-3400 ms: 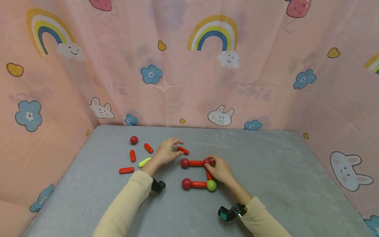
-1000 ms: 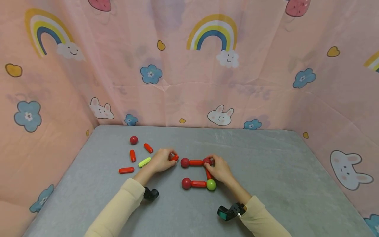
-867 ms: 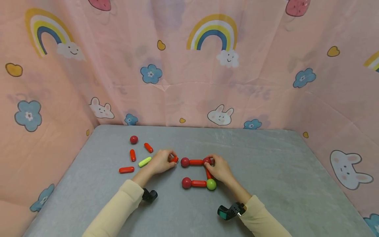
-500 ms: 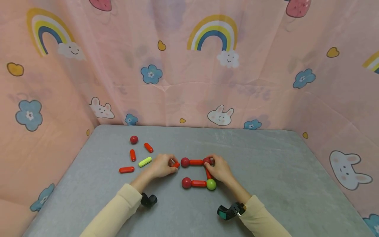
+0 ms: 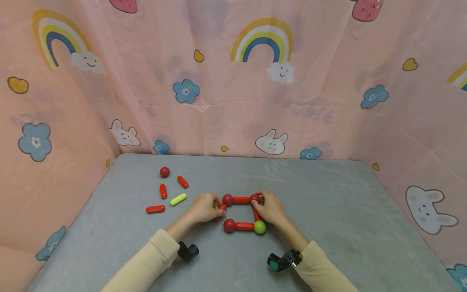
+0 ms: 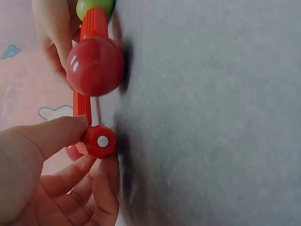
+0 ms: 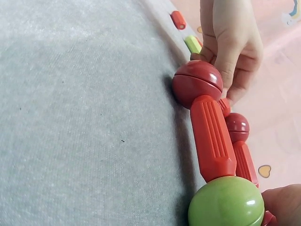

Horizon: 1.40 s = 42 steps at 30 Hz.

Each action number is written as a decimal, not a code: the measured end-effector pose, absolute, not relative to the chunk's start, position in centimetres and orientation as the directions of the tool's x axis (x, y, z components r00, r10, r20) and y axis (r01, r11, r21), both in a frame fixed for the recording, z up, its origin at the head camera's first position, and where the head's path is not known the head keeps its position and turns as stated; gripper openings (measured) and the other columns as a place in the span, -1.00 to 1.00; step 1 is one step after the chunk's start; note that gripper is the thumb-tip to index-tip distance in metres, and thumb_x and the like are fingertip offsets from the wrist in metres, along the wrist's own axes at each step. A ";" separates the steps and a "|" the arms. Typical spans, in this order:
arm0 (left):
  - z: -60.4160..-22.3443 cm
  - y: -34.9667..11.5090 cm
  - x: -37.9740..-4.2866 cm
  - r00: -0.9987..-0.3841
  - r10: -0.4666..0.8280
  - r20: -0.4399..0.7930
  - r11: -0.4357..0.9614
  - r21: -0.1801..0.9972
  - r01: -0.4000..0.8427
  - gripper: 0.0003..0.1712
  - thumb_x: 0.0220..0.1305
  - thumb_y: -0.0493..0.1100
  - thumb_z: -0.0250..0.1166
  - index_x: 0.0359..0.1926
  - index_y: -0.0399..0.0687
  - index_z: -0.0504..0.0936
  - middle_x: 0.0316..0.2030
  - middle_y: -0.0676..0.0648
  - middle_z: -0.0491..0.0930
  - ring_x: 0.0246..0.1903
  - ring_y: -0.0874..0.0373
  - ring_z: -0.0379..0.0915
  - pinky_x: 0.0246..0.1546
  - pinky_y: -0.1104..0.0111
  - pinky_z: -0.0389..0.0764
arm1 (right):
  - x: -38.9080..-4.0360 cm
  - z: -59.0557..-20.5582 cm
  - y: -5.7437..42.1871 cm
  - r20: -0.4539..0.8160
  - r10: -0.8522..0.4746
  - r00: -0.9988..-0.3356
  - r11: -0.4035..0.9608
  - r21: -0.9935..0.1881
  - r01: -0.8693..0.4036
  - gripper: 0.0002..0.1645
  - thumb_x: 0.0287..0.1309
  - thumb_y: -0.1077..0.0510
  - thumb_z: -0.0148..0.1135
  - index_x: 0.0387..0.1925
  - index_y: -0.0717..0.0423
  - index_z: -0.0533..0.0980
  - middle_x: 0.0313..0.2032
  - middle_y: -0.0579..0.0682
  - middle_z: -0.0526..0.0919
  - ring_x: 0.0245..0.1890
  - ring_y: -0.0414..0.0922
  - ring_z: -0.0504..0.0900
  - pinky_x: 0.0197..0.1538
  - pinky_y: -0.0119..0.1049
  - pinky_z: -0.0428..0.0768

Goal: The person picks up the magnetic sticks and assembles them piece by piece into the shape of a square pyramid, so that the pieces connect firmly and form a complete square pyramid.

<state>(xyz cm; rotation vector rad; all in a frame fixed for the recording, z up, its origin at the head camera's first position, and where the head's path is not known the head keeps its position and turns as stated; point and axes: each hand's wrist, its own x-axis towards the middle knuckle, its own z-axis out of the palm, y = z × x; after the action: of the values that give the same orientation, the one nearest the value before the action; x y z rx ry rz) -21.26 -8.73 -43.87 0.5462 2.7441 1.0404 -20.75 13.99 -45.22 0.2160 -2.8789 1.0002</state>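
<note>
- At nine o'clock on the ball-and-rod frame [image 5: 241, 200], your left hand [image 5: 203, 207] pinches a red rod [image 5: 222, 207] close by the far ball [image 5: 228, 200]; whether they touch, you can't tell.
- At one o'clock, your right hand [image 5: 271, 209] grips the corner ball [image 5: 254, 198].
- A crooked push of that rod could knock the near ball [image 5: 229, 225], at seven o'clock, out of line; loosening your right grip could let the frame swing.
- Glossy, round, seamed balls join grooved, faceted rods; the pinched rod's end has a pale disc [image 6: 102, 141].
- Beneath lies grey, woven-looking cloth [image 5: 335, 211].
</note>
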 end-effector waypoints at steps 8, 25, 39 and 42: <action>-43.9 -8.2 -21.0 -0.939 0.343 -0.022 0.700 0.673 0.240 -0.78 -0.04 -0.16 0.39 -0.42 -0.22 0.59 -0.67 0.07 0.48 -0.66 0.30 0.34 -0.62 0.48 0.34 | -20.8 -45.3 14.0 0.127 -0.099 -0.987 0.779 -0.607 -0.156 -0.70 0.08 0.18 0.22 -0.14 0.24 0.53 -0.40 0.09 0.56 -0.43 -0.09 0.44 -0.37 -0.23 0.41; -44.6 -6.9 -20.9 -0.971 0.230 -0.065 0.620 0.779 0.095 -0.70 -0.01 -0.13 0.39 -0.41 -0.25 0.50 -0.66 0.03 0.50 -0.75 0.29 0.36 -0.72 0.45 0.36 | -20.9 -45.5 13.9 0.132 -0.083 -0.988 0.776 -0.613 -0.147 -0.71 0.07 0.18 0.21 -0.15 0.24 0.53 -0.40 0.10 0.55 -0.41 -0.06 0.46 -0.36 -0.20 0.41; -44.8 -6.5 -21.0 -0.966 0.244 -0.086 0.586 0.807 0.076 -0.69 0.02 -0.13 0.38 -0.40 -0.26 0.48 -0.70 0.03 0.50 -0.77 0.28 0.37 -0.72 0.44 0.35 | -21.1 -45.3 13.9 0.119 -0.069 -0.990 0.771 -0.624 -0.129 -0.69 0.09 0.17 0.21 -0.14 0.25 0.52 -0.38 0.14 0.58 -0.41 -0.03 0.50 -0.32 -0.14 0.47; -44.6 -6.4 -21.1 -0.963 0.252 -0.094 0.583 0.809 0.074 -0.70 0.03 -0.13 0.37 -0.40 -0.25 0.47 -0.71 0.03 0.49 -0.77 0.27 0.37 -0.72 0.43 0.35 | -21.2 -45.2 13.9 0.118 -0.058 -0.991 0.769 -0.627 -0.120 -0.68 0.09 0.16 0.20 -0.13 0.26 0.52 -0.36 0.17 0.61 -0.38 0.00 0.54 -0.28 -0.10 0.50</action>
<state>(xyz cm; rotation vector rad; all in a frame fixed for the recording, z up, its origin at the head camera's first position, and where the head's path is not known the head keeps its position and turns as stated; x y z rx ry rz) -21.09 -6.41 -44.60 0.2724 2.6136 1.3223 -21.17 13.94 -45.22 0.1448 -2.8685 1.0266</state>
